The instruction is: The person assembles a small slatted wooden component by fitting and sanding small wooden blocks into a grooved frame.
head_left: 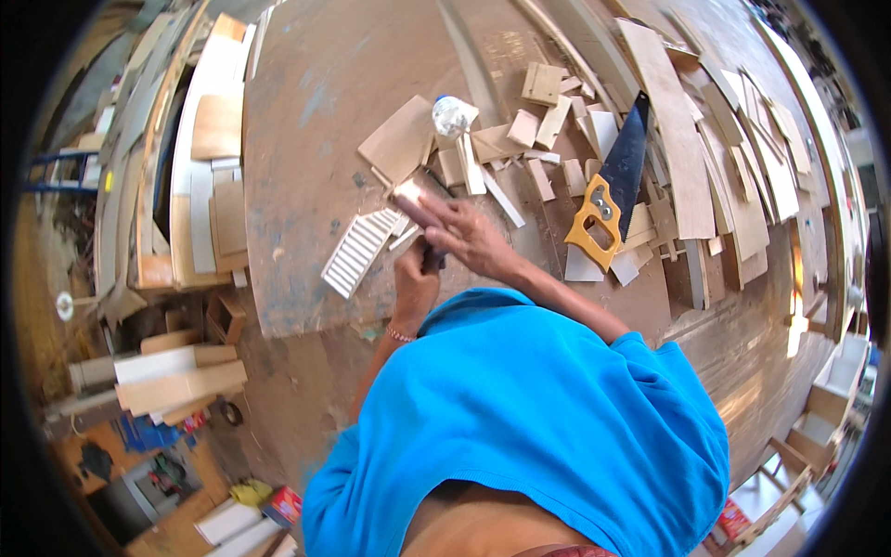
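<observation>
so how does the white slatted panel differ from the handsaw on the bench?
The white slatted panel is pale, ribbed and rectangular; the handsaw has a dark tapered blade and an orange handle. The panel lies beside the hands, left hand nearest; the saw lies farther right among offcuts. Both lie flat on the workbench.
</observation>
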A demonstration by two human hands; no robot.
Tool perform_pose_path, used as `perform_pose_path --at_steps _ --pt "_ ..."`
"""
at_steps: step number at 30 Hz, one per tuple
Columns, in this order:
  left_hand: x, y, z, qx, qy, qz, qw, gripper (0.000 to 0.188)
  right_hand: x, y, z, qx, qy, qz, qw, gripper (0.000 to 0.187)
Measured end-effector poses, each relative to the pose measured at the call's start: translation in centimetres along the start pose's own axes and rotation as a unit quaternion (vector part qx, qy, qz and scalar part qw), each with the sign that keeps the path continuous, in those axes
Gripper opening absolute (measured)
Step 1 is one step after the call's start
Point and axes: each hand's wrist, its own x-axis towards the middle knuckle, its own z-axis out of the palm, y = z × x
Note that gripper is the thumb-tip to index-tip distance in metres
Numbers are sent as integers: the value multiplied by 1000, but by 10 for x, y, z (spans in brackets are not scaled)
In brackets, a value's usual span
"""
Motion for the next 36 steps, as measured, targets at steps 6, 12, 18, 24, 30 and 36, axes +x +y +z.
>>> perform_pose_path --at_steps 6,12,18,24,30,36 --pt "6 -14 -9 -73 -12 -109 991 10 -15 5 7 -7 -15 4 1000 51" --pt "-5 -12 -7 -131 32 -156 978 16 -6 -20 -6 3 -43 7 999 48" --pt "-5 -19 0 -75 -44 -166 982 13 -10 3 6 -26 -15 40 999 46" --pt "-12 1 8 -154 -108 -245 951 13 -12 16 5 -29 -18 52 998 45" --pt "-4 -15 -12 -92 -107 -219 966 12 -10 15 -8 30 36 61 997 49" --pt "-3 -13 0 -29 -63 -133 989 16 -28 46 21 2 31 35 999 49"
